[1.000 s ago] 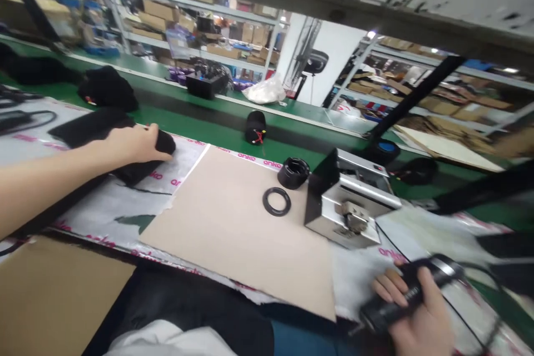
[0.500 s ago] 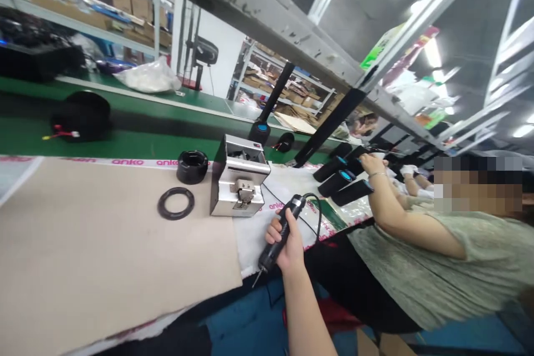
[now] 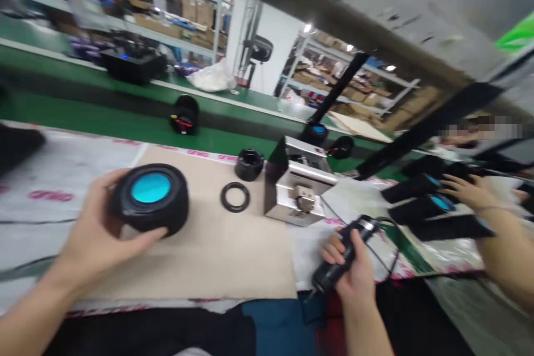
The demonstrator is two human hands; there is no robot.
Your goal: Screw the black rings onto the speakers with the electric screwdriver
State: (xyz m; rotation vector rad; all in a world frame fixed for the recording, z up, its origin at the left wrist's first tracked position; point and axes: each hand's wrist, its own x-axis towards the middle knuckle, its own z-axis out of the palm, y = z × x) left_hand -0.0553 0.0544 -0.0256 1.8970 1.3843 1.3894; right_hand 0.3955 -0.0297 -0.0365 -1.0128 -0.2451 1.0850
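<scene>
My left hand (image 3: 98, 228) grips a round black speaker (image 3: 175, 208) with a shiny blue disc on its upper face, above the beige mat (image 3: 200, 256). In my right hand (image 3: 354, 261) is a black electric screwdriver (image 3: 344, 253), its bit tilted down toward the table's front edge and blurred. Between the hands, a flat black ring (image 3: 235, 197) lies on the mat. Just behind it stands a black hollow cylindrical part (image 3: 249, 164). A metal screw feeder (image 3: 298, 181) sits to the right of these, behind the screwdriver.
Several black cylinders with blue ends (image 3: 417, 208) lie at the right, where a co-worker's hand (image 3: 471, 192) reaches. A black wired part (image 3: 184, 115) rests on the green surface behind. A dark post (image 3: 429, 128) slants across the right side. The screwdriver's cable (image 3: 394, 245) loops rightward.
The view has swung left. My left hand has come into sight, holding the black speaker. My right hand still holds the screwdriver, while the ring and screw feeder stay on the table.
</scene>
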